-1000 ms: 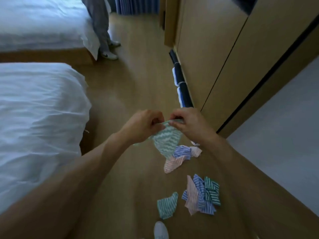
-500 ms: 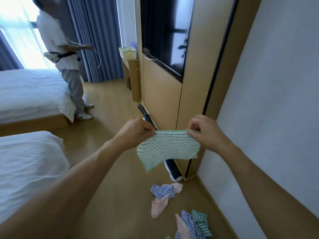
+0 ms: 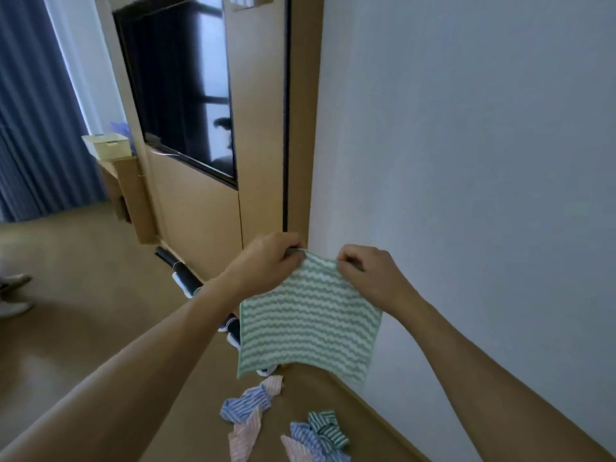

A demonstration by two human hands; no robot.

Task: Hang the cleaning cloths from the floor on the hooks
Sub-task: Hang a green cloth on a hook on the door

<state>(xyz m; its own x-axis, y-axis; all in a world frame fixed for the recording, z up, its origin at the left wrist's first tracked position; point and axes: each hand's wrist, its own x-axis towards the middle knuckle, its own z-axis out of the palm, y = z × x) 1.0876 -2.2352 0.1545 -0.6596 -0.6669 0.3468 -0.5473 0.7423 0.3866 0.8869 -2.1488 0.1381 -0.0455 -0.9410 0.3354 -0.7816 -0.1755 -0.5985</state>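
Note:
A green and white wavy-striped cleaning cloth (image 3: 308, 323) hangs spread in front of me, near the white wall. My left hand (image 3: 266, 261) pinches its top edge at the left, and my right hand (image 3: 370, 273) pinches the top edge at the right. On the wooden floor below lie several crumpled cloths: a blue striped one (image 3: 245, 403), a pink striped one (image 3: 245, 438), and a pile of green, blue and pink ones (image 3: 321, 435). No hooks can be made out on the wall in view.
A white wall (image 3: 466, 161) fills the right side. A wooden panel (image 3: 256, 128) with a dark television (image 3: 180, 91) stands ahead. Dark rolled items (image 3: 181, 275) lie along its base. A box (image 3: 105, 146) sits on a wooden ledge, blue curtains (image 3: 30, 128) at left. Another person's shoes (image 3: 13, 293) show at far left.
My view has risen from the floor toward the wall. Both hands lifted the green cloth and spread it out, then drew closer together along its top edge.

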